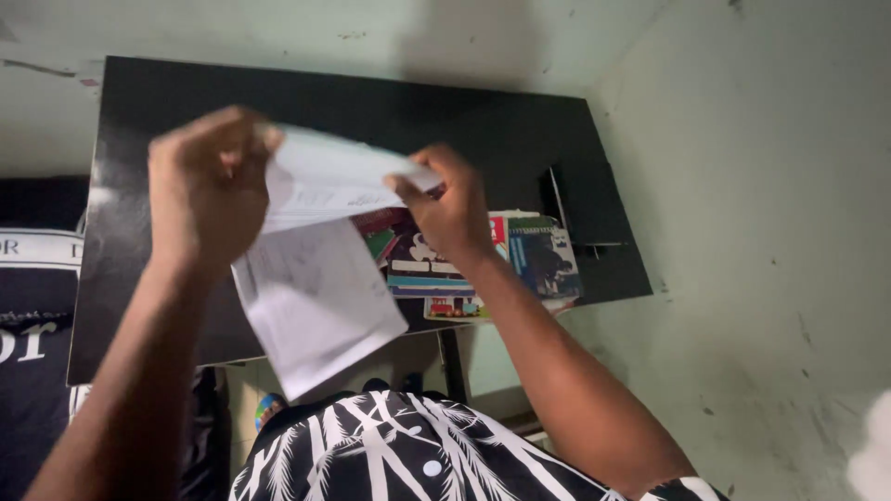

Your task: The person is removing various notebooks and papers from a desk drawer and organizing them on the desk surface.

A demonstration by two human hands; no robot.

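I hold a white sheet of paper up over a black tabletop. The sheet is bent over near its top, with faint handwriting on it. My left hand pinches the fold at its upper left corner. My right hand grips the folded top edge at the right. The lower part of the sheet hangs down toward my chest.
A pile of colourful books lies on the right part of the table, partly behind my right hand. Pale walls close in behind and to the right. Dark cloth with white lettering sits at the left. My patterned black-and-white shirt fills the bottom.
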